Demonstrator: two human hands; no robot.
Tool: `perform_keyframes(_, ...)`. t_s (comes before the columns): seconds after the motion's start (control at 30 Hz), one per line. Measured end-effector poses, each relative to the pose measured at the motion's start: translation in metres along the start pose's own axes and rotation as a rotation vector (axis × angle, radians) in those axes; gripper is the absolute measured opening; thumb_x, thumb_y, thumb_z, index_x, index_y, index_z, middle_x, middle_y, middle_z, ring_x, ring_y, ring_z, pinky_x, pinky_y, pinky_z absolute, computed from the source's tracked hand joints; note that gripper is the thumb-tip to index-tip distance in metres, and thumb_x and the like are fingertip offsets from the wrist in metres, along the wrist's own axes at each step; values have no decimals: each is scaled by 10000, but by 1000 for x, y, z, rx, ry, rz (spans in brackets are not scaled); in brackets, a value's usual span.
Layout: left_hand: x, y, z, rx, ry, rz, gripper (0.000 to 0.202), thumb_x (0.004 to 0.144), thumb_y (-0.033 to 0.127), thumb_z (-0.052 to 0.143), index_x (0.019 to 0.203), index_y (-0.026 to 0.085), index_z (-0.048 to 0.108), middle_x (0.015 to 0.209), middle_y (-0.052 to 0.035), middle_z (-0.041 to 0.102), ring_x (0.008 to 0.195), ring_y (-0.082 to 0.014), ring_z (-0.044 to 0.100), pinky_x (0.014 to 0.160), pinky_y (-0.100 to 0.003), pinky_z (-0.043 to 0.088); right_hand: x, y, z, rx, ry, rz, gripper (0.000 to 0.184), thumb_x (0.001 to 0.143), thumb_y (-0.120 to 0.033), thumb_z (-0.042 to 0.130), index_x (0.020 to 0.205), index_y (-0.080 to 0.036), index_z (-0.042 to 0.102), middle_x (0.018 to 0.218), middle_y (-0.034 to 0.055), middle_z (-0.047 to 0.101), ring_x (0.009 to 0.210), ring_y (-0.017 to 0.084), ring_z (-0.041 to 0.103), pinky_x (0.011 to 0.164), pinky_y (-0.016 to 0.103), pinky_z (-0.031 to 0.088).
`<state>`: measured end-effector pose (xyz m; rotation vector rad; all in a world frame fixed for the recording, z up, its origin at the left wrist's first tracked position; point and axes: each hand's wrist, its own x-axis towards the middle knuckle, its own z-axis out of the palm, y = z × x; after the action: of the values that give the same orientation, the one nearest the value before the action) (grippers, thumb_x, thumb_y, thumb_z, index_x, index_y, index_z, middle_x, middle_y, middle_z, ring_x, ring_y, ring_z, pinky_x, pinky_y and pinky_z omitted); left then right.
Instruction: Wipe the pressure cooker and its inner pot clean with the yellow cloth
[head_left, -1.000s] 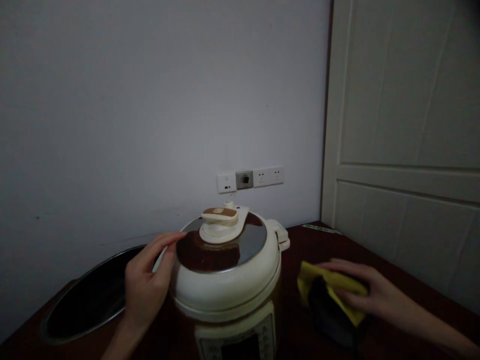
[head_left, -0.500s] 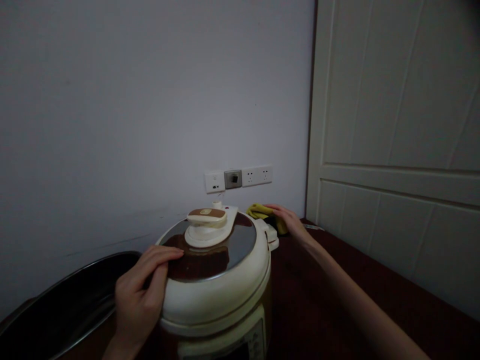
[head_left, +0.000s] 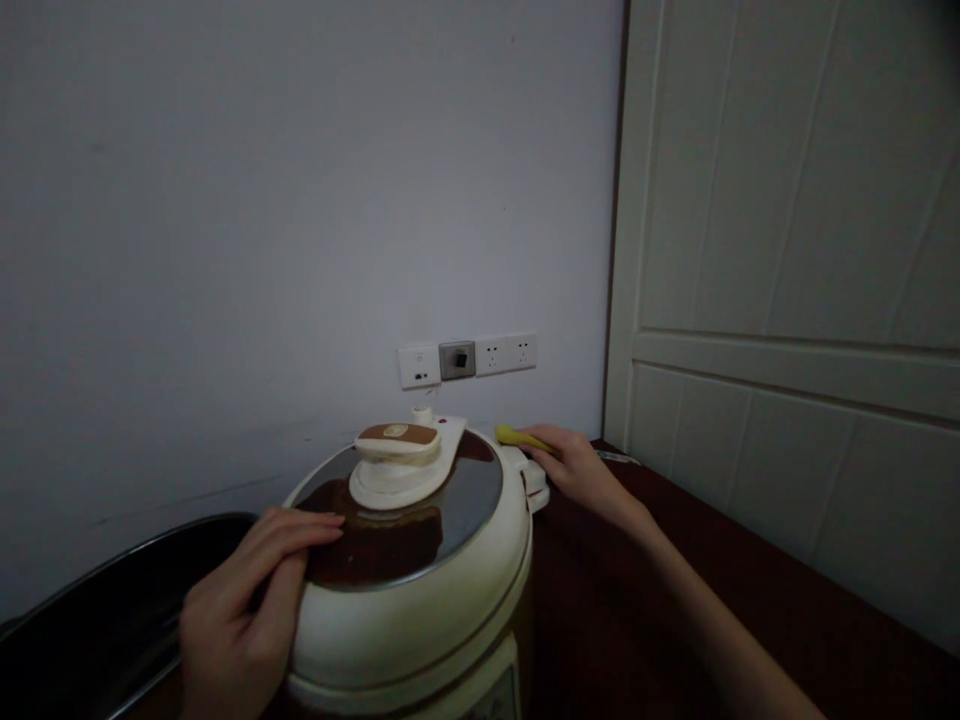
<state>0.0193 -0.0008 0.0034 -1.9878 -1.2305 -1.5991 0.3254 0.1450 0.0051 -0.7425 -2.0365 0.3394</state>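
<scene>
A cream electric pressure cooker (head_left: pixel 420 620) with a shiny brown lid and a cream and brown knob (head_left: pixel 396 440) stands on a dark red table (head_left: pixel 675 600). My left hand (head_left: pixel 240 610) lies on the lid's left edge, fingers stretched flat over it. My right hand (head_left: pixel 577 465) reaches behind the cooker's right rear side, closed on a yellow cloth (head_left: pixel 517 436) pressed against the cooker beside its hinge. Only a small strip of the cloth shows.
A dark metal inner pot (head_left: pixel 90 630) lies at the left behind my left hand. Wall sockets (head_left: pixel 466 358) sit on the white wall above the cooker. A white panelled door (head_left: pixel 787 300) closes off the right side.
My right hand carried the yellow cloth from the table at the right to the cooker's rear right side. My left hand slid slightly down the lid's left edge. The view shifted right.
</scene>
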Motion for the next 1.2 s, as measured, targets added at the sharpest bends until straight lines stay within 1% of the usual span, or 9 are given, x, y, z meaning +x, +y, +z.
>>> perform_keyframes(0.17, -1, -2, 0, 8, 15, -14, 205, 835, 155, 496, 851, 263, 669, 905, 14, 684, 865, -162, 630, 835, -297, 485, -15, -37, -23, -286, -149, -37, 279, 911, -152, 424, 1058, -186, 659, 962, 80, 683, 848, 184, 623, 793, 307, 466)
perform_keyframes(0.3, -5, -8, -1, 11, 10, -30, 188, 822, 183, 517, 839, 272, 682, 908, -2, 695, 880, -199, 637, 862, -348, 478, -23, -49, -49, -252, -273, -58, 257, 896, -150, 447, 994, -212, 677, 930, 48, 684, 839, 171, 619, 784, 283, 462)
perform_keyframes(0.4, -7, -9, -1, -17, 7, -57, 190, 824, 178, 520, 856, 283, 676, 932, -4, 689, 900, -210, 630, 862, -366, 472, -21, -40, -63, -160, -320, -43, 244, 902, -205, 460, 1004, -228, 680, 925, 33, 692, 830, 164, 623, 755, 265, 472)
perform_keyframes(0.6, -5, 3, 0, 22, 45, -75, 193, 844, 181, 506, 837, 271, 677, 911, 1, 679, 885, -191, 620, 874, -355, 473, -1, 5, -32, -129, -18, 30, 265, 912, -282, 447, 1060, -198, 651, 1016, 70, 686, 919, 201, 621, 822, 332, 468)
perform_keyframes(0.73, 0, 6, 1, 10, 25, -25, 210, 852, 163, 486, 824, 261, 670, 887, 12, 680, 845, -165, 627, 825, -311, 483, 1, 4, -18, -31, -107, -15, 264, 915, -285, 447, 1040, -196, 662, 972, 52, 702, 868, 181, 633, 773, 298, 478)
perform_keyframes(0.93, 1, 3, 1, -4, 17, 23, 213, 851, 143, 486, 846, 257, 666, 897, 20, 682, 857, -154, 632, 813, -287, 476, -18, -40, -46, -107, -212, -13, 252, 867, -225, 501, 1031, -224, 693, 929, 25, 716, 812, 170, 642, 720, 261, 484)
perform_keyframes(1.07, 2, 3, 2, 1, 15, 16, 218, 851, 141, 482, 836, 258, 666, 889, 17, 682, 851, -157, 629, 820, -297, 474, -23, -50, -55, -6, -324, 2, 248, 876, -275, 513, 1037, -241, 698, 920, 16, 724, 788, 167, 652, 699, 248, 501)
perform_keyframes(1.13, 2, 4, 2, -9, 15, 15, 218, 849, 139, 480, 837, 256, 664, 895, 15, 681, 852, -158, 628, 807, -294, 478, -20, -45, -53, -33, -204, -4, 244, 885, -317, 508, 1022, -239, 694, 928, 21, 718, 795, 172, 649, 708, 258, 501)
perform_keyframes(1.2, 1, 4, 1, -12, 15, 22, 221, 847, 136, 477, 833, 254, 663, 892, 16, 681, 849, -155, 629, 803, -289, 479, -14, -33, -46, -98, 23, -1, 250, 894, -332, 490, 1028, -232, 676, 948, 35, 708, 816, 184, 643, 729, 283, 497)
